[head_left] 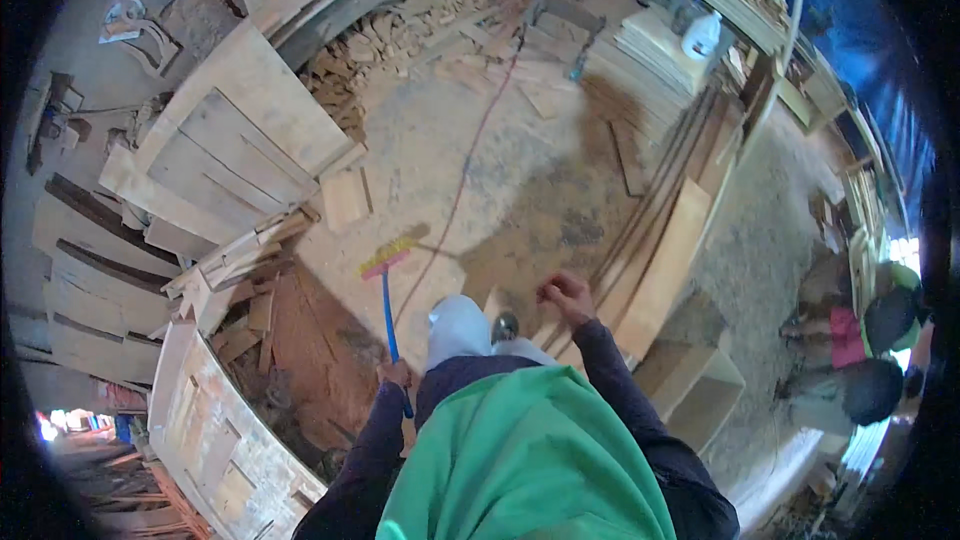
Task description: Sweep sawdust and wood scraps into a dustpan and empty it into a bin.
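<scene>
My left hand [396, 373] is closed around the blue handle of a push broom [391, 325]. The broom slants down and away from me, its pink-and-yellow bristled head [385, 258] resting on the dusty floor. My right hand [566, 298] hangs in the air in front of me, to the right of my knees. Its fingers are loosely bent and a little apart, with nothing visible in them. Long wooden boards [668, 270] lie on the floor beyond and below that hand.
A red cable [474, 155] crosses the floor ahead. Wood offcuts [375, 55] are heaped at the back. Wooden panels [235, 135] stand at the left. A white jug [702, 35] sits on stacked sheets at the far right. An open wooden box [705, 395] and other people [845, 345] are to my right.
</scene>
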The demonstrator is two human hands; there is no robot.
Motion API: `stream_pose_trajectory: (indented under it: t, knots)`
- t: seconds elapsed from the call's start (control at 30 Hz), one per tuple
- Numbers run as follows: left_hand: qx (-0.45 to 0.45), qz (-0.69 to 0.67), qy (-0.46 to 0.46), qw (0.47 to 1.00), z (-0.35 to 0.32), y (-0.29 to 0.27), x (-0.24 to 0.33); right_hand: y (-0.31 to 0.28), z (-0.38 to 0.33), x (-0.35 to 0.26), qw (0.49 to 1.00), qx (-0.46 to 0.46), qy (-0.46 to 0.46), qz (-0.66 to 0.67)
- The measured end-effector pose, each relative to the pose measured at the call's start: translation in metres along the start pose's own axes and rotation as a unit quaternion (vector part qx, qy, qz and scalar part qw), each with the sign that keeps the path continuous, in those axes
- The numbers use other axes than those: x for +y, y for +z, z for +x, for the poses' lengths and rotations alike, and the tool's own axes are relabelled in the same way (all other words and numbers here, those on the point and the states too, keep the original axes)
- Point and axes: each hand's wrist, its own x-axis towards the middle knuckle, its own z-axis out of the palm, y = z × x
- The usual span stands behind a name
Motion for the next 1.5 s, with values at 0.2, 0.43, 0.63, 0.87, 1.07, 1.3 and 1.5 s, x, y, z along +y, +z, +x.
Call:
stream_pose_trajectory:
  t: [0.2,0.43,0.63,0.87,1.07,1.3,1.5]
  knots:
    - [-0.316,-0.441,-0.240,0.805,0.046,0.022,0.196,0.197,0.147,-0.245,0.865,-0.412,-0.269,-0.101]
    - [-0.042,0.035,0.003,0.998,0.168,0.063,0.332,0.319,0.212,-0.348,0.658,-0.685,-0.312,-0.022]
    - [-0.063,0.083,0.093,0.990,0.204,0.073,0.529,0.307,0.307,-0.334,0.760,-0.529,-0.367,-0.095]
    - [-0.147,0.153,0.167,0.963,0.243,0.081,0.699,0.276,0.385,-0.321,0.791,-0.425,-0.424,-0.116]
    - [-0.186,0.146,0.192,0.953,0.224,0.139,0.785,0.219,0.473,-0.310,0.795,-0.343,-0.478,-0.148]
    - [-0.274,-0.007,0.011,0.962,0.279,0.216,0.793,0.004,0.552,-0.413,0.807,-0.283,-0.501,-0.130]
    - [-0.290,-0.053,-0.163,0.942,0.341,0.280,0.799,-0.247,0.560,-0.224,0.988,0.059,-0.039,-0.139]
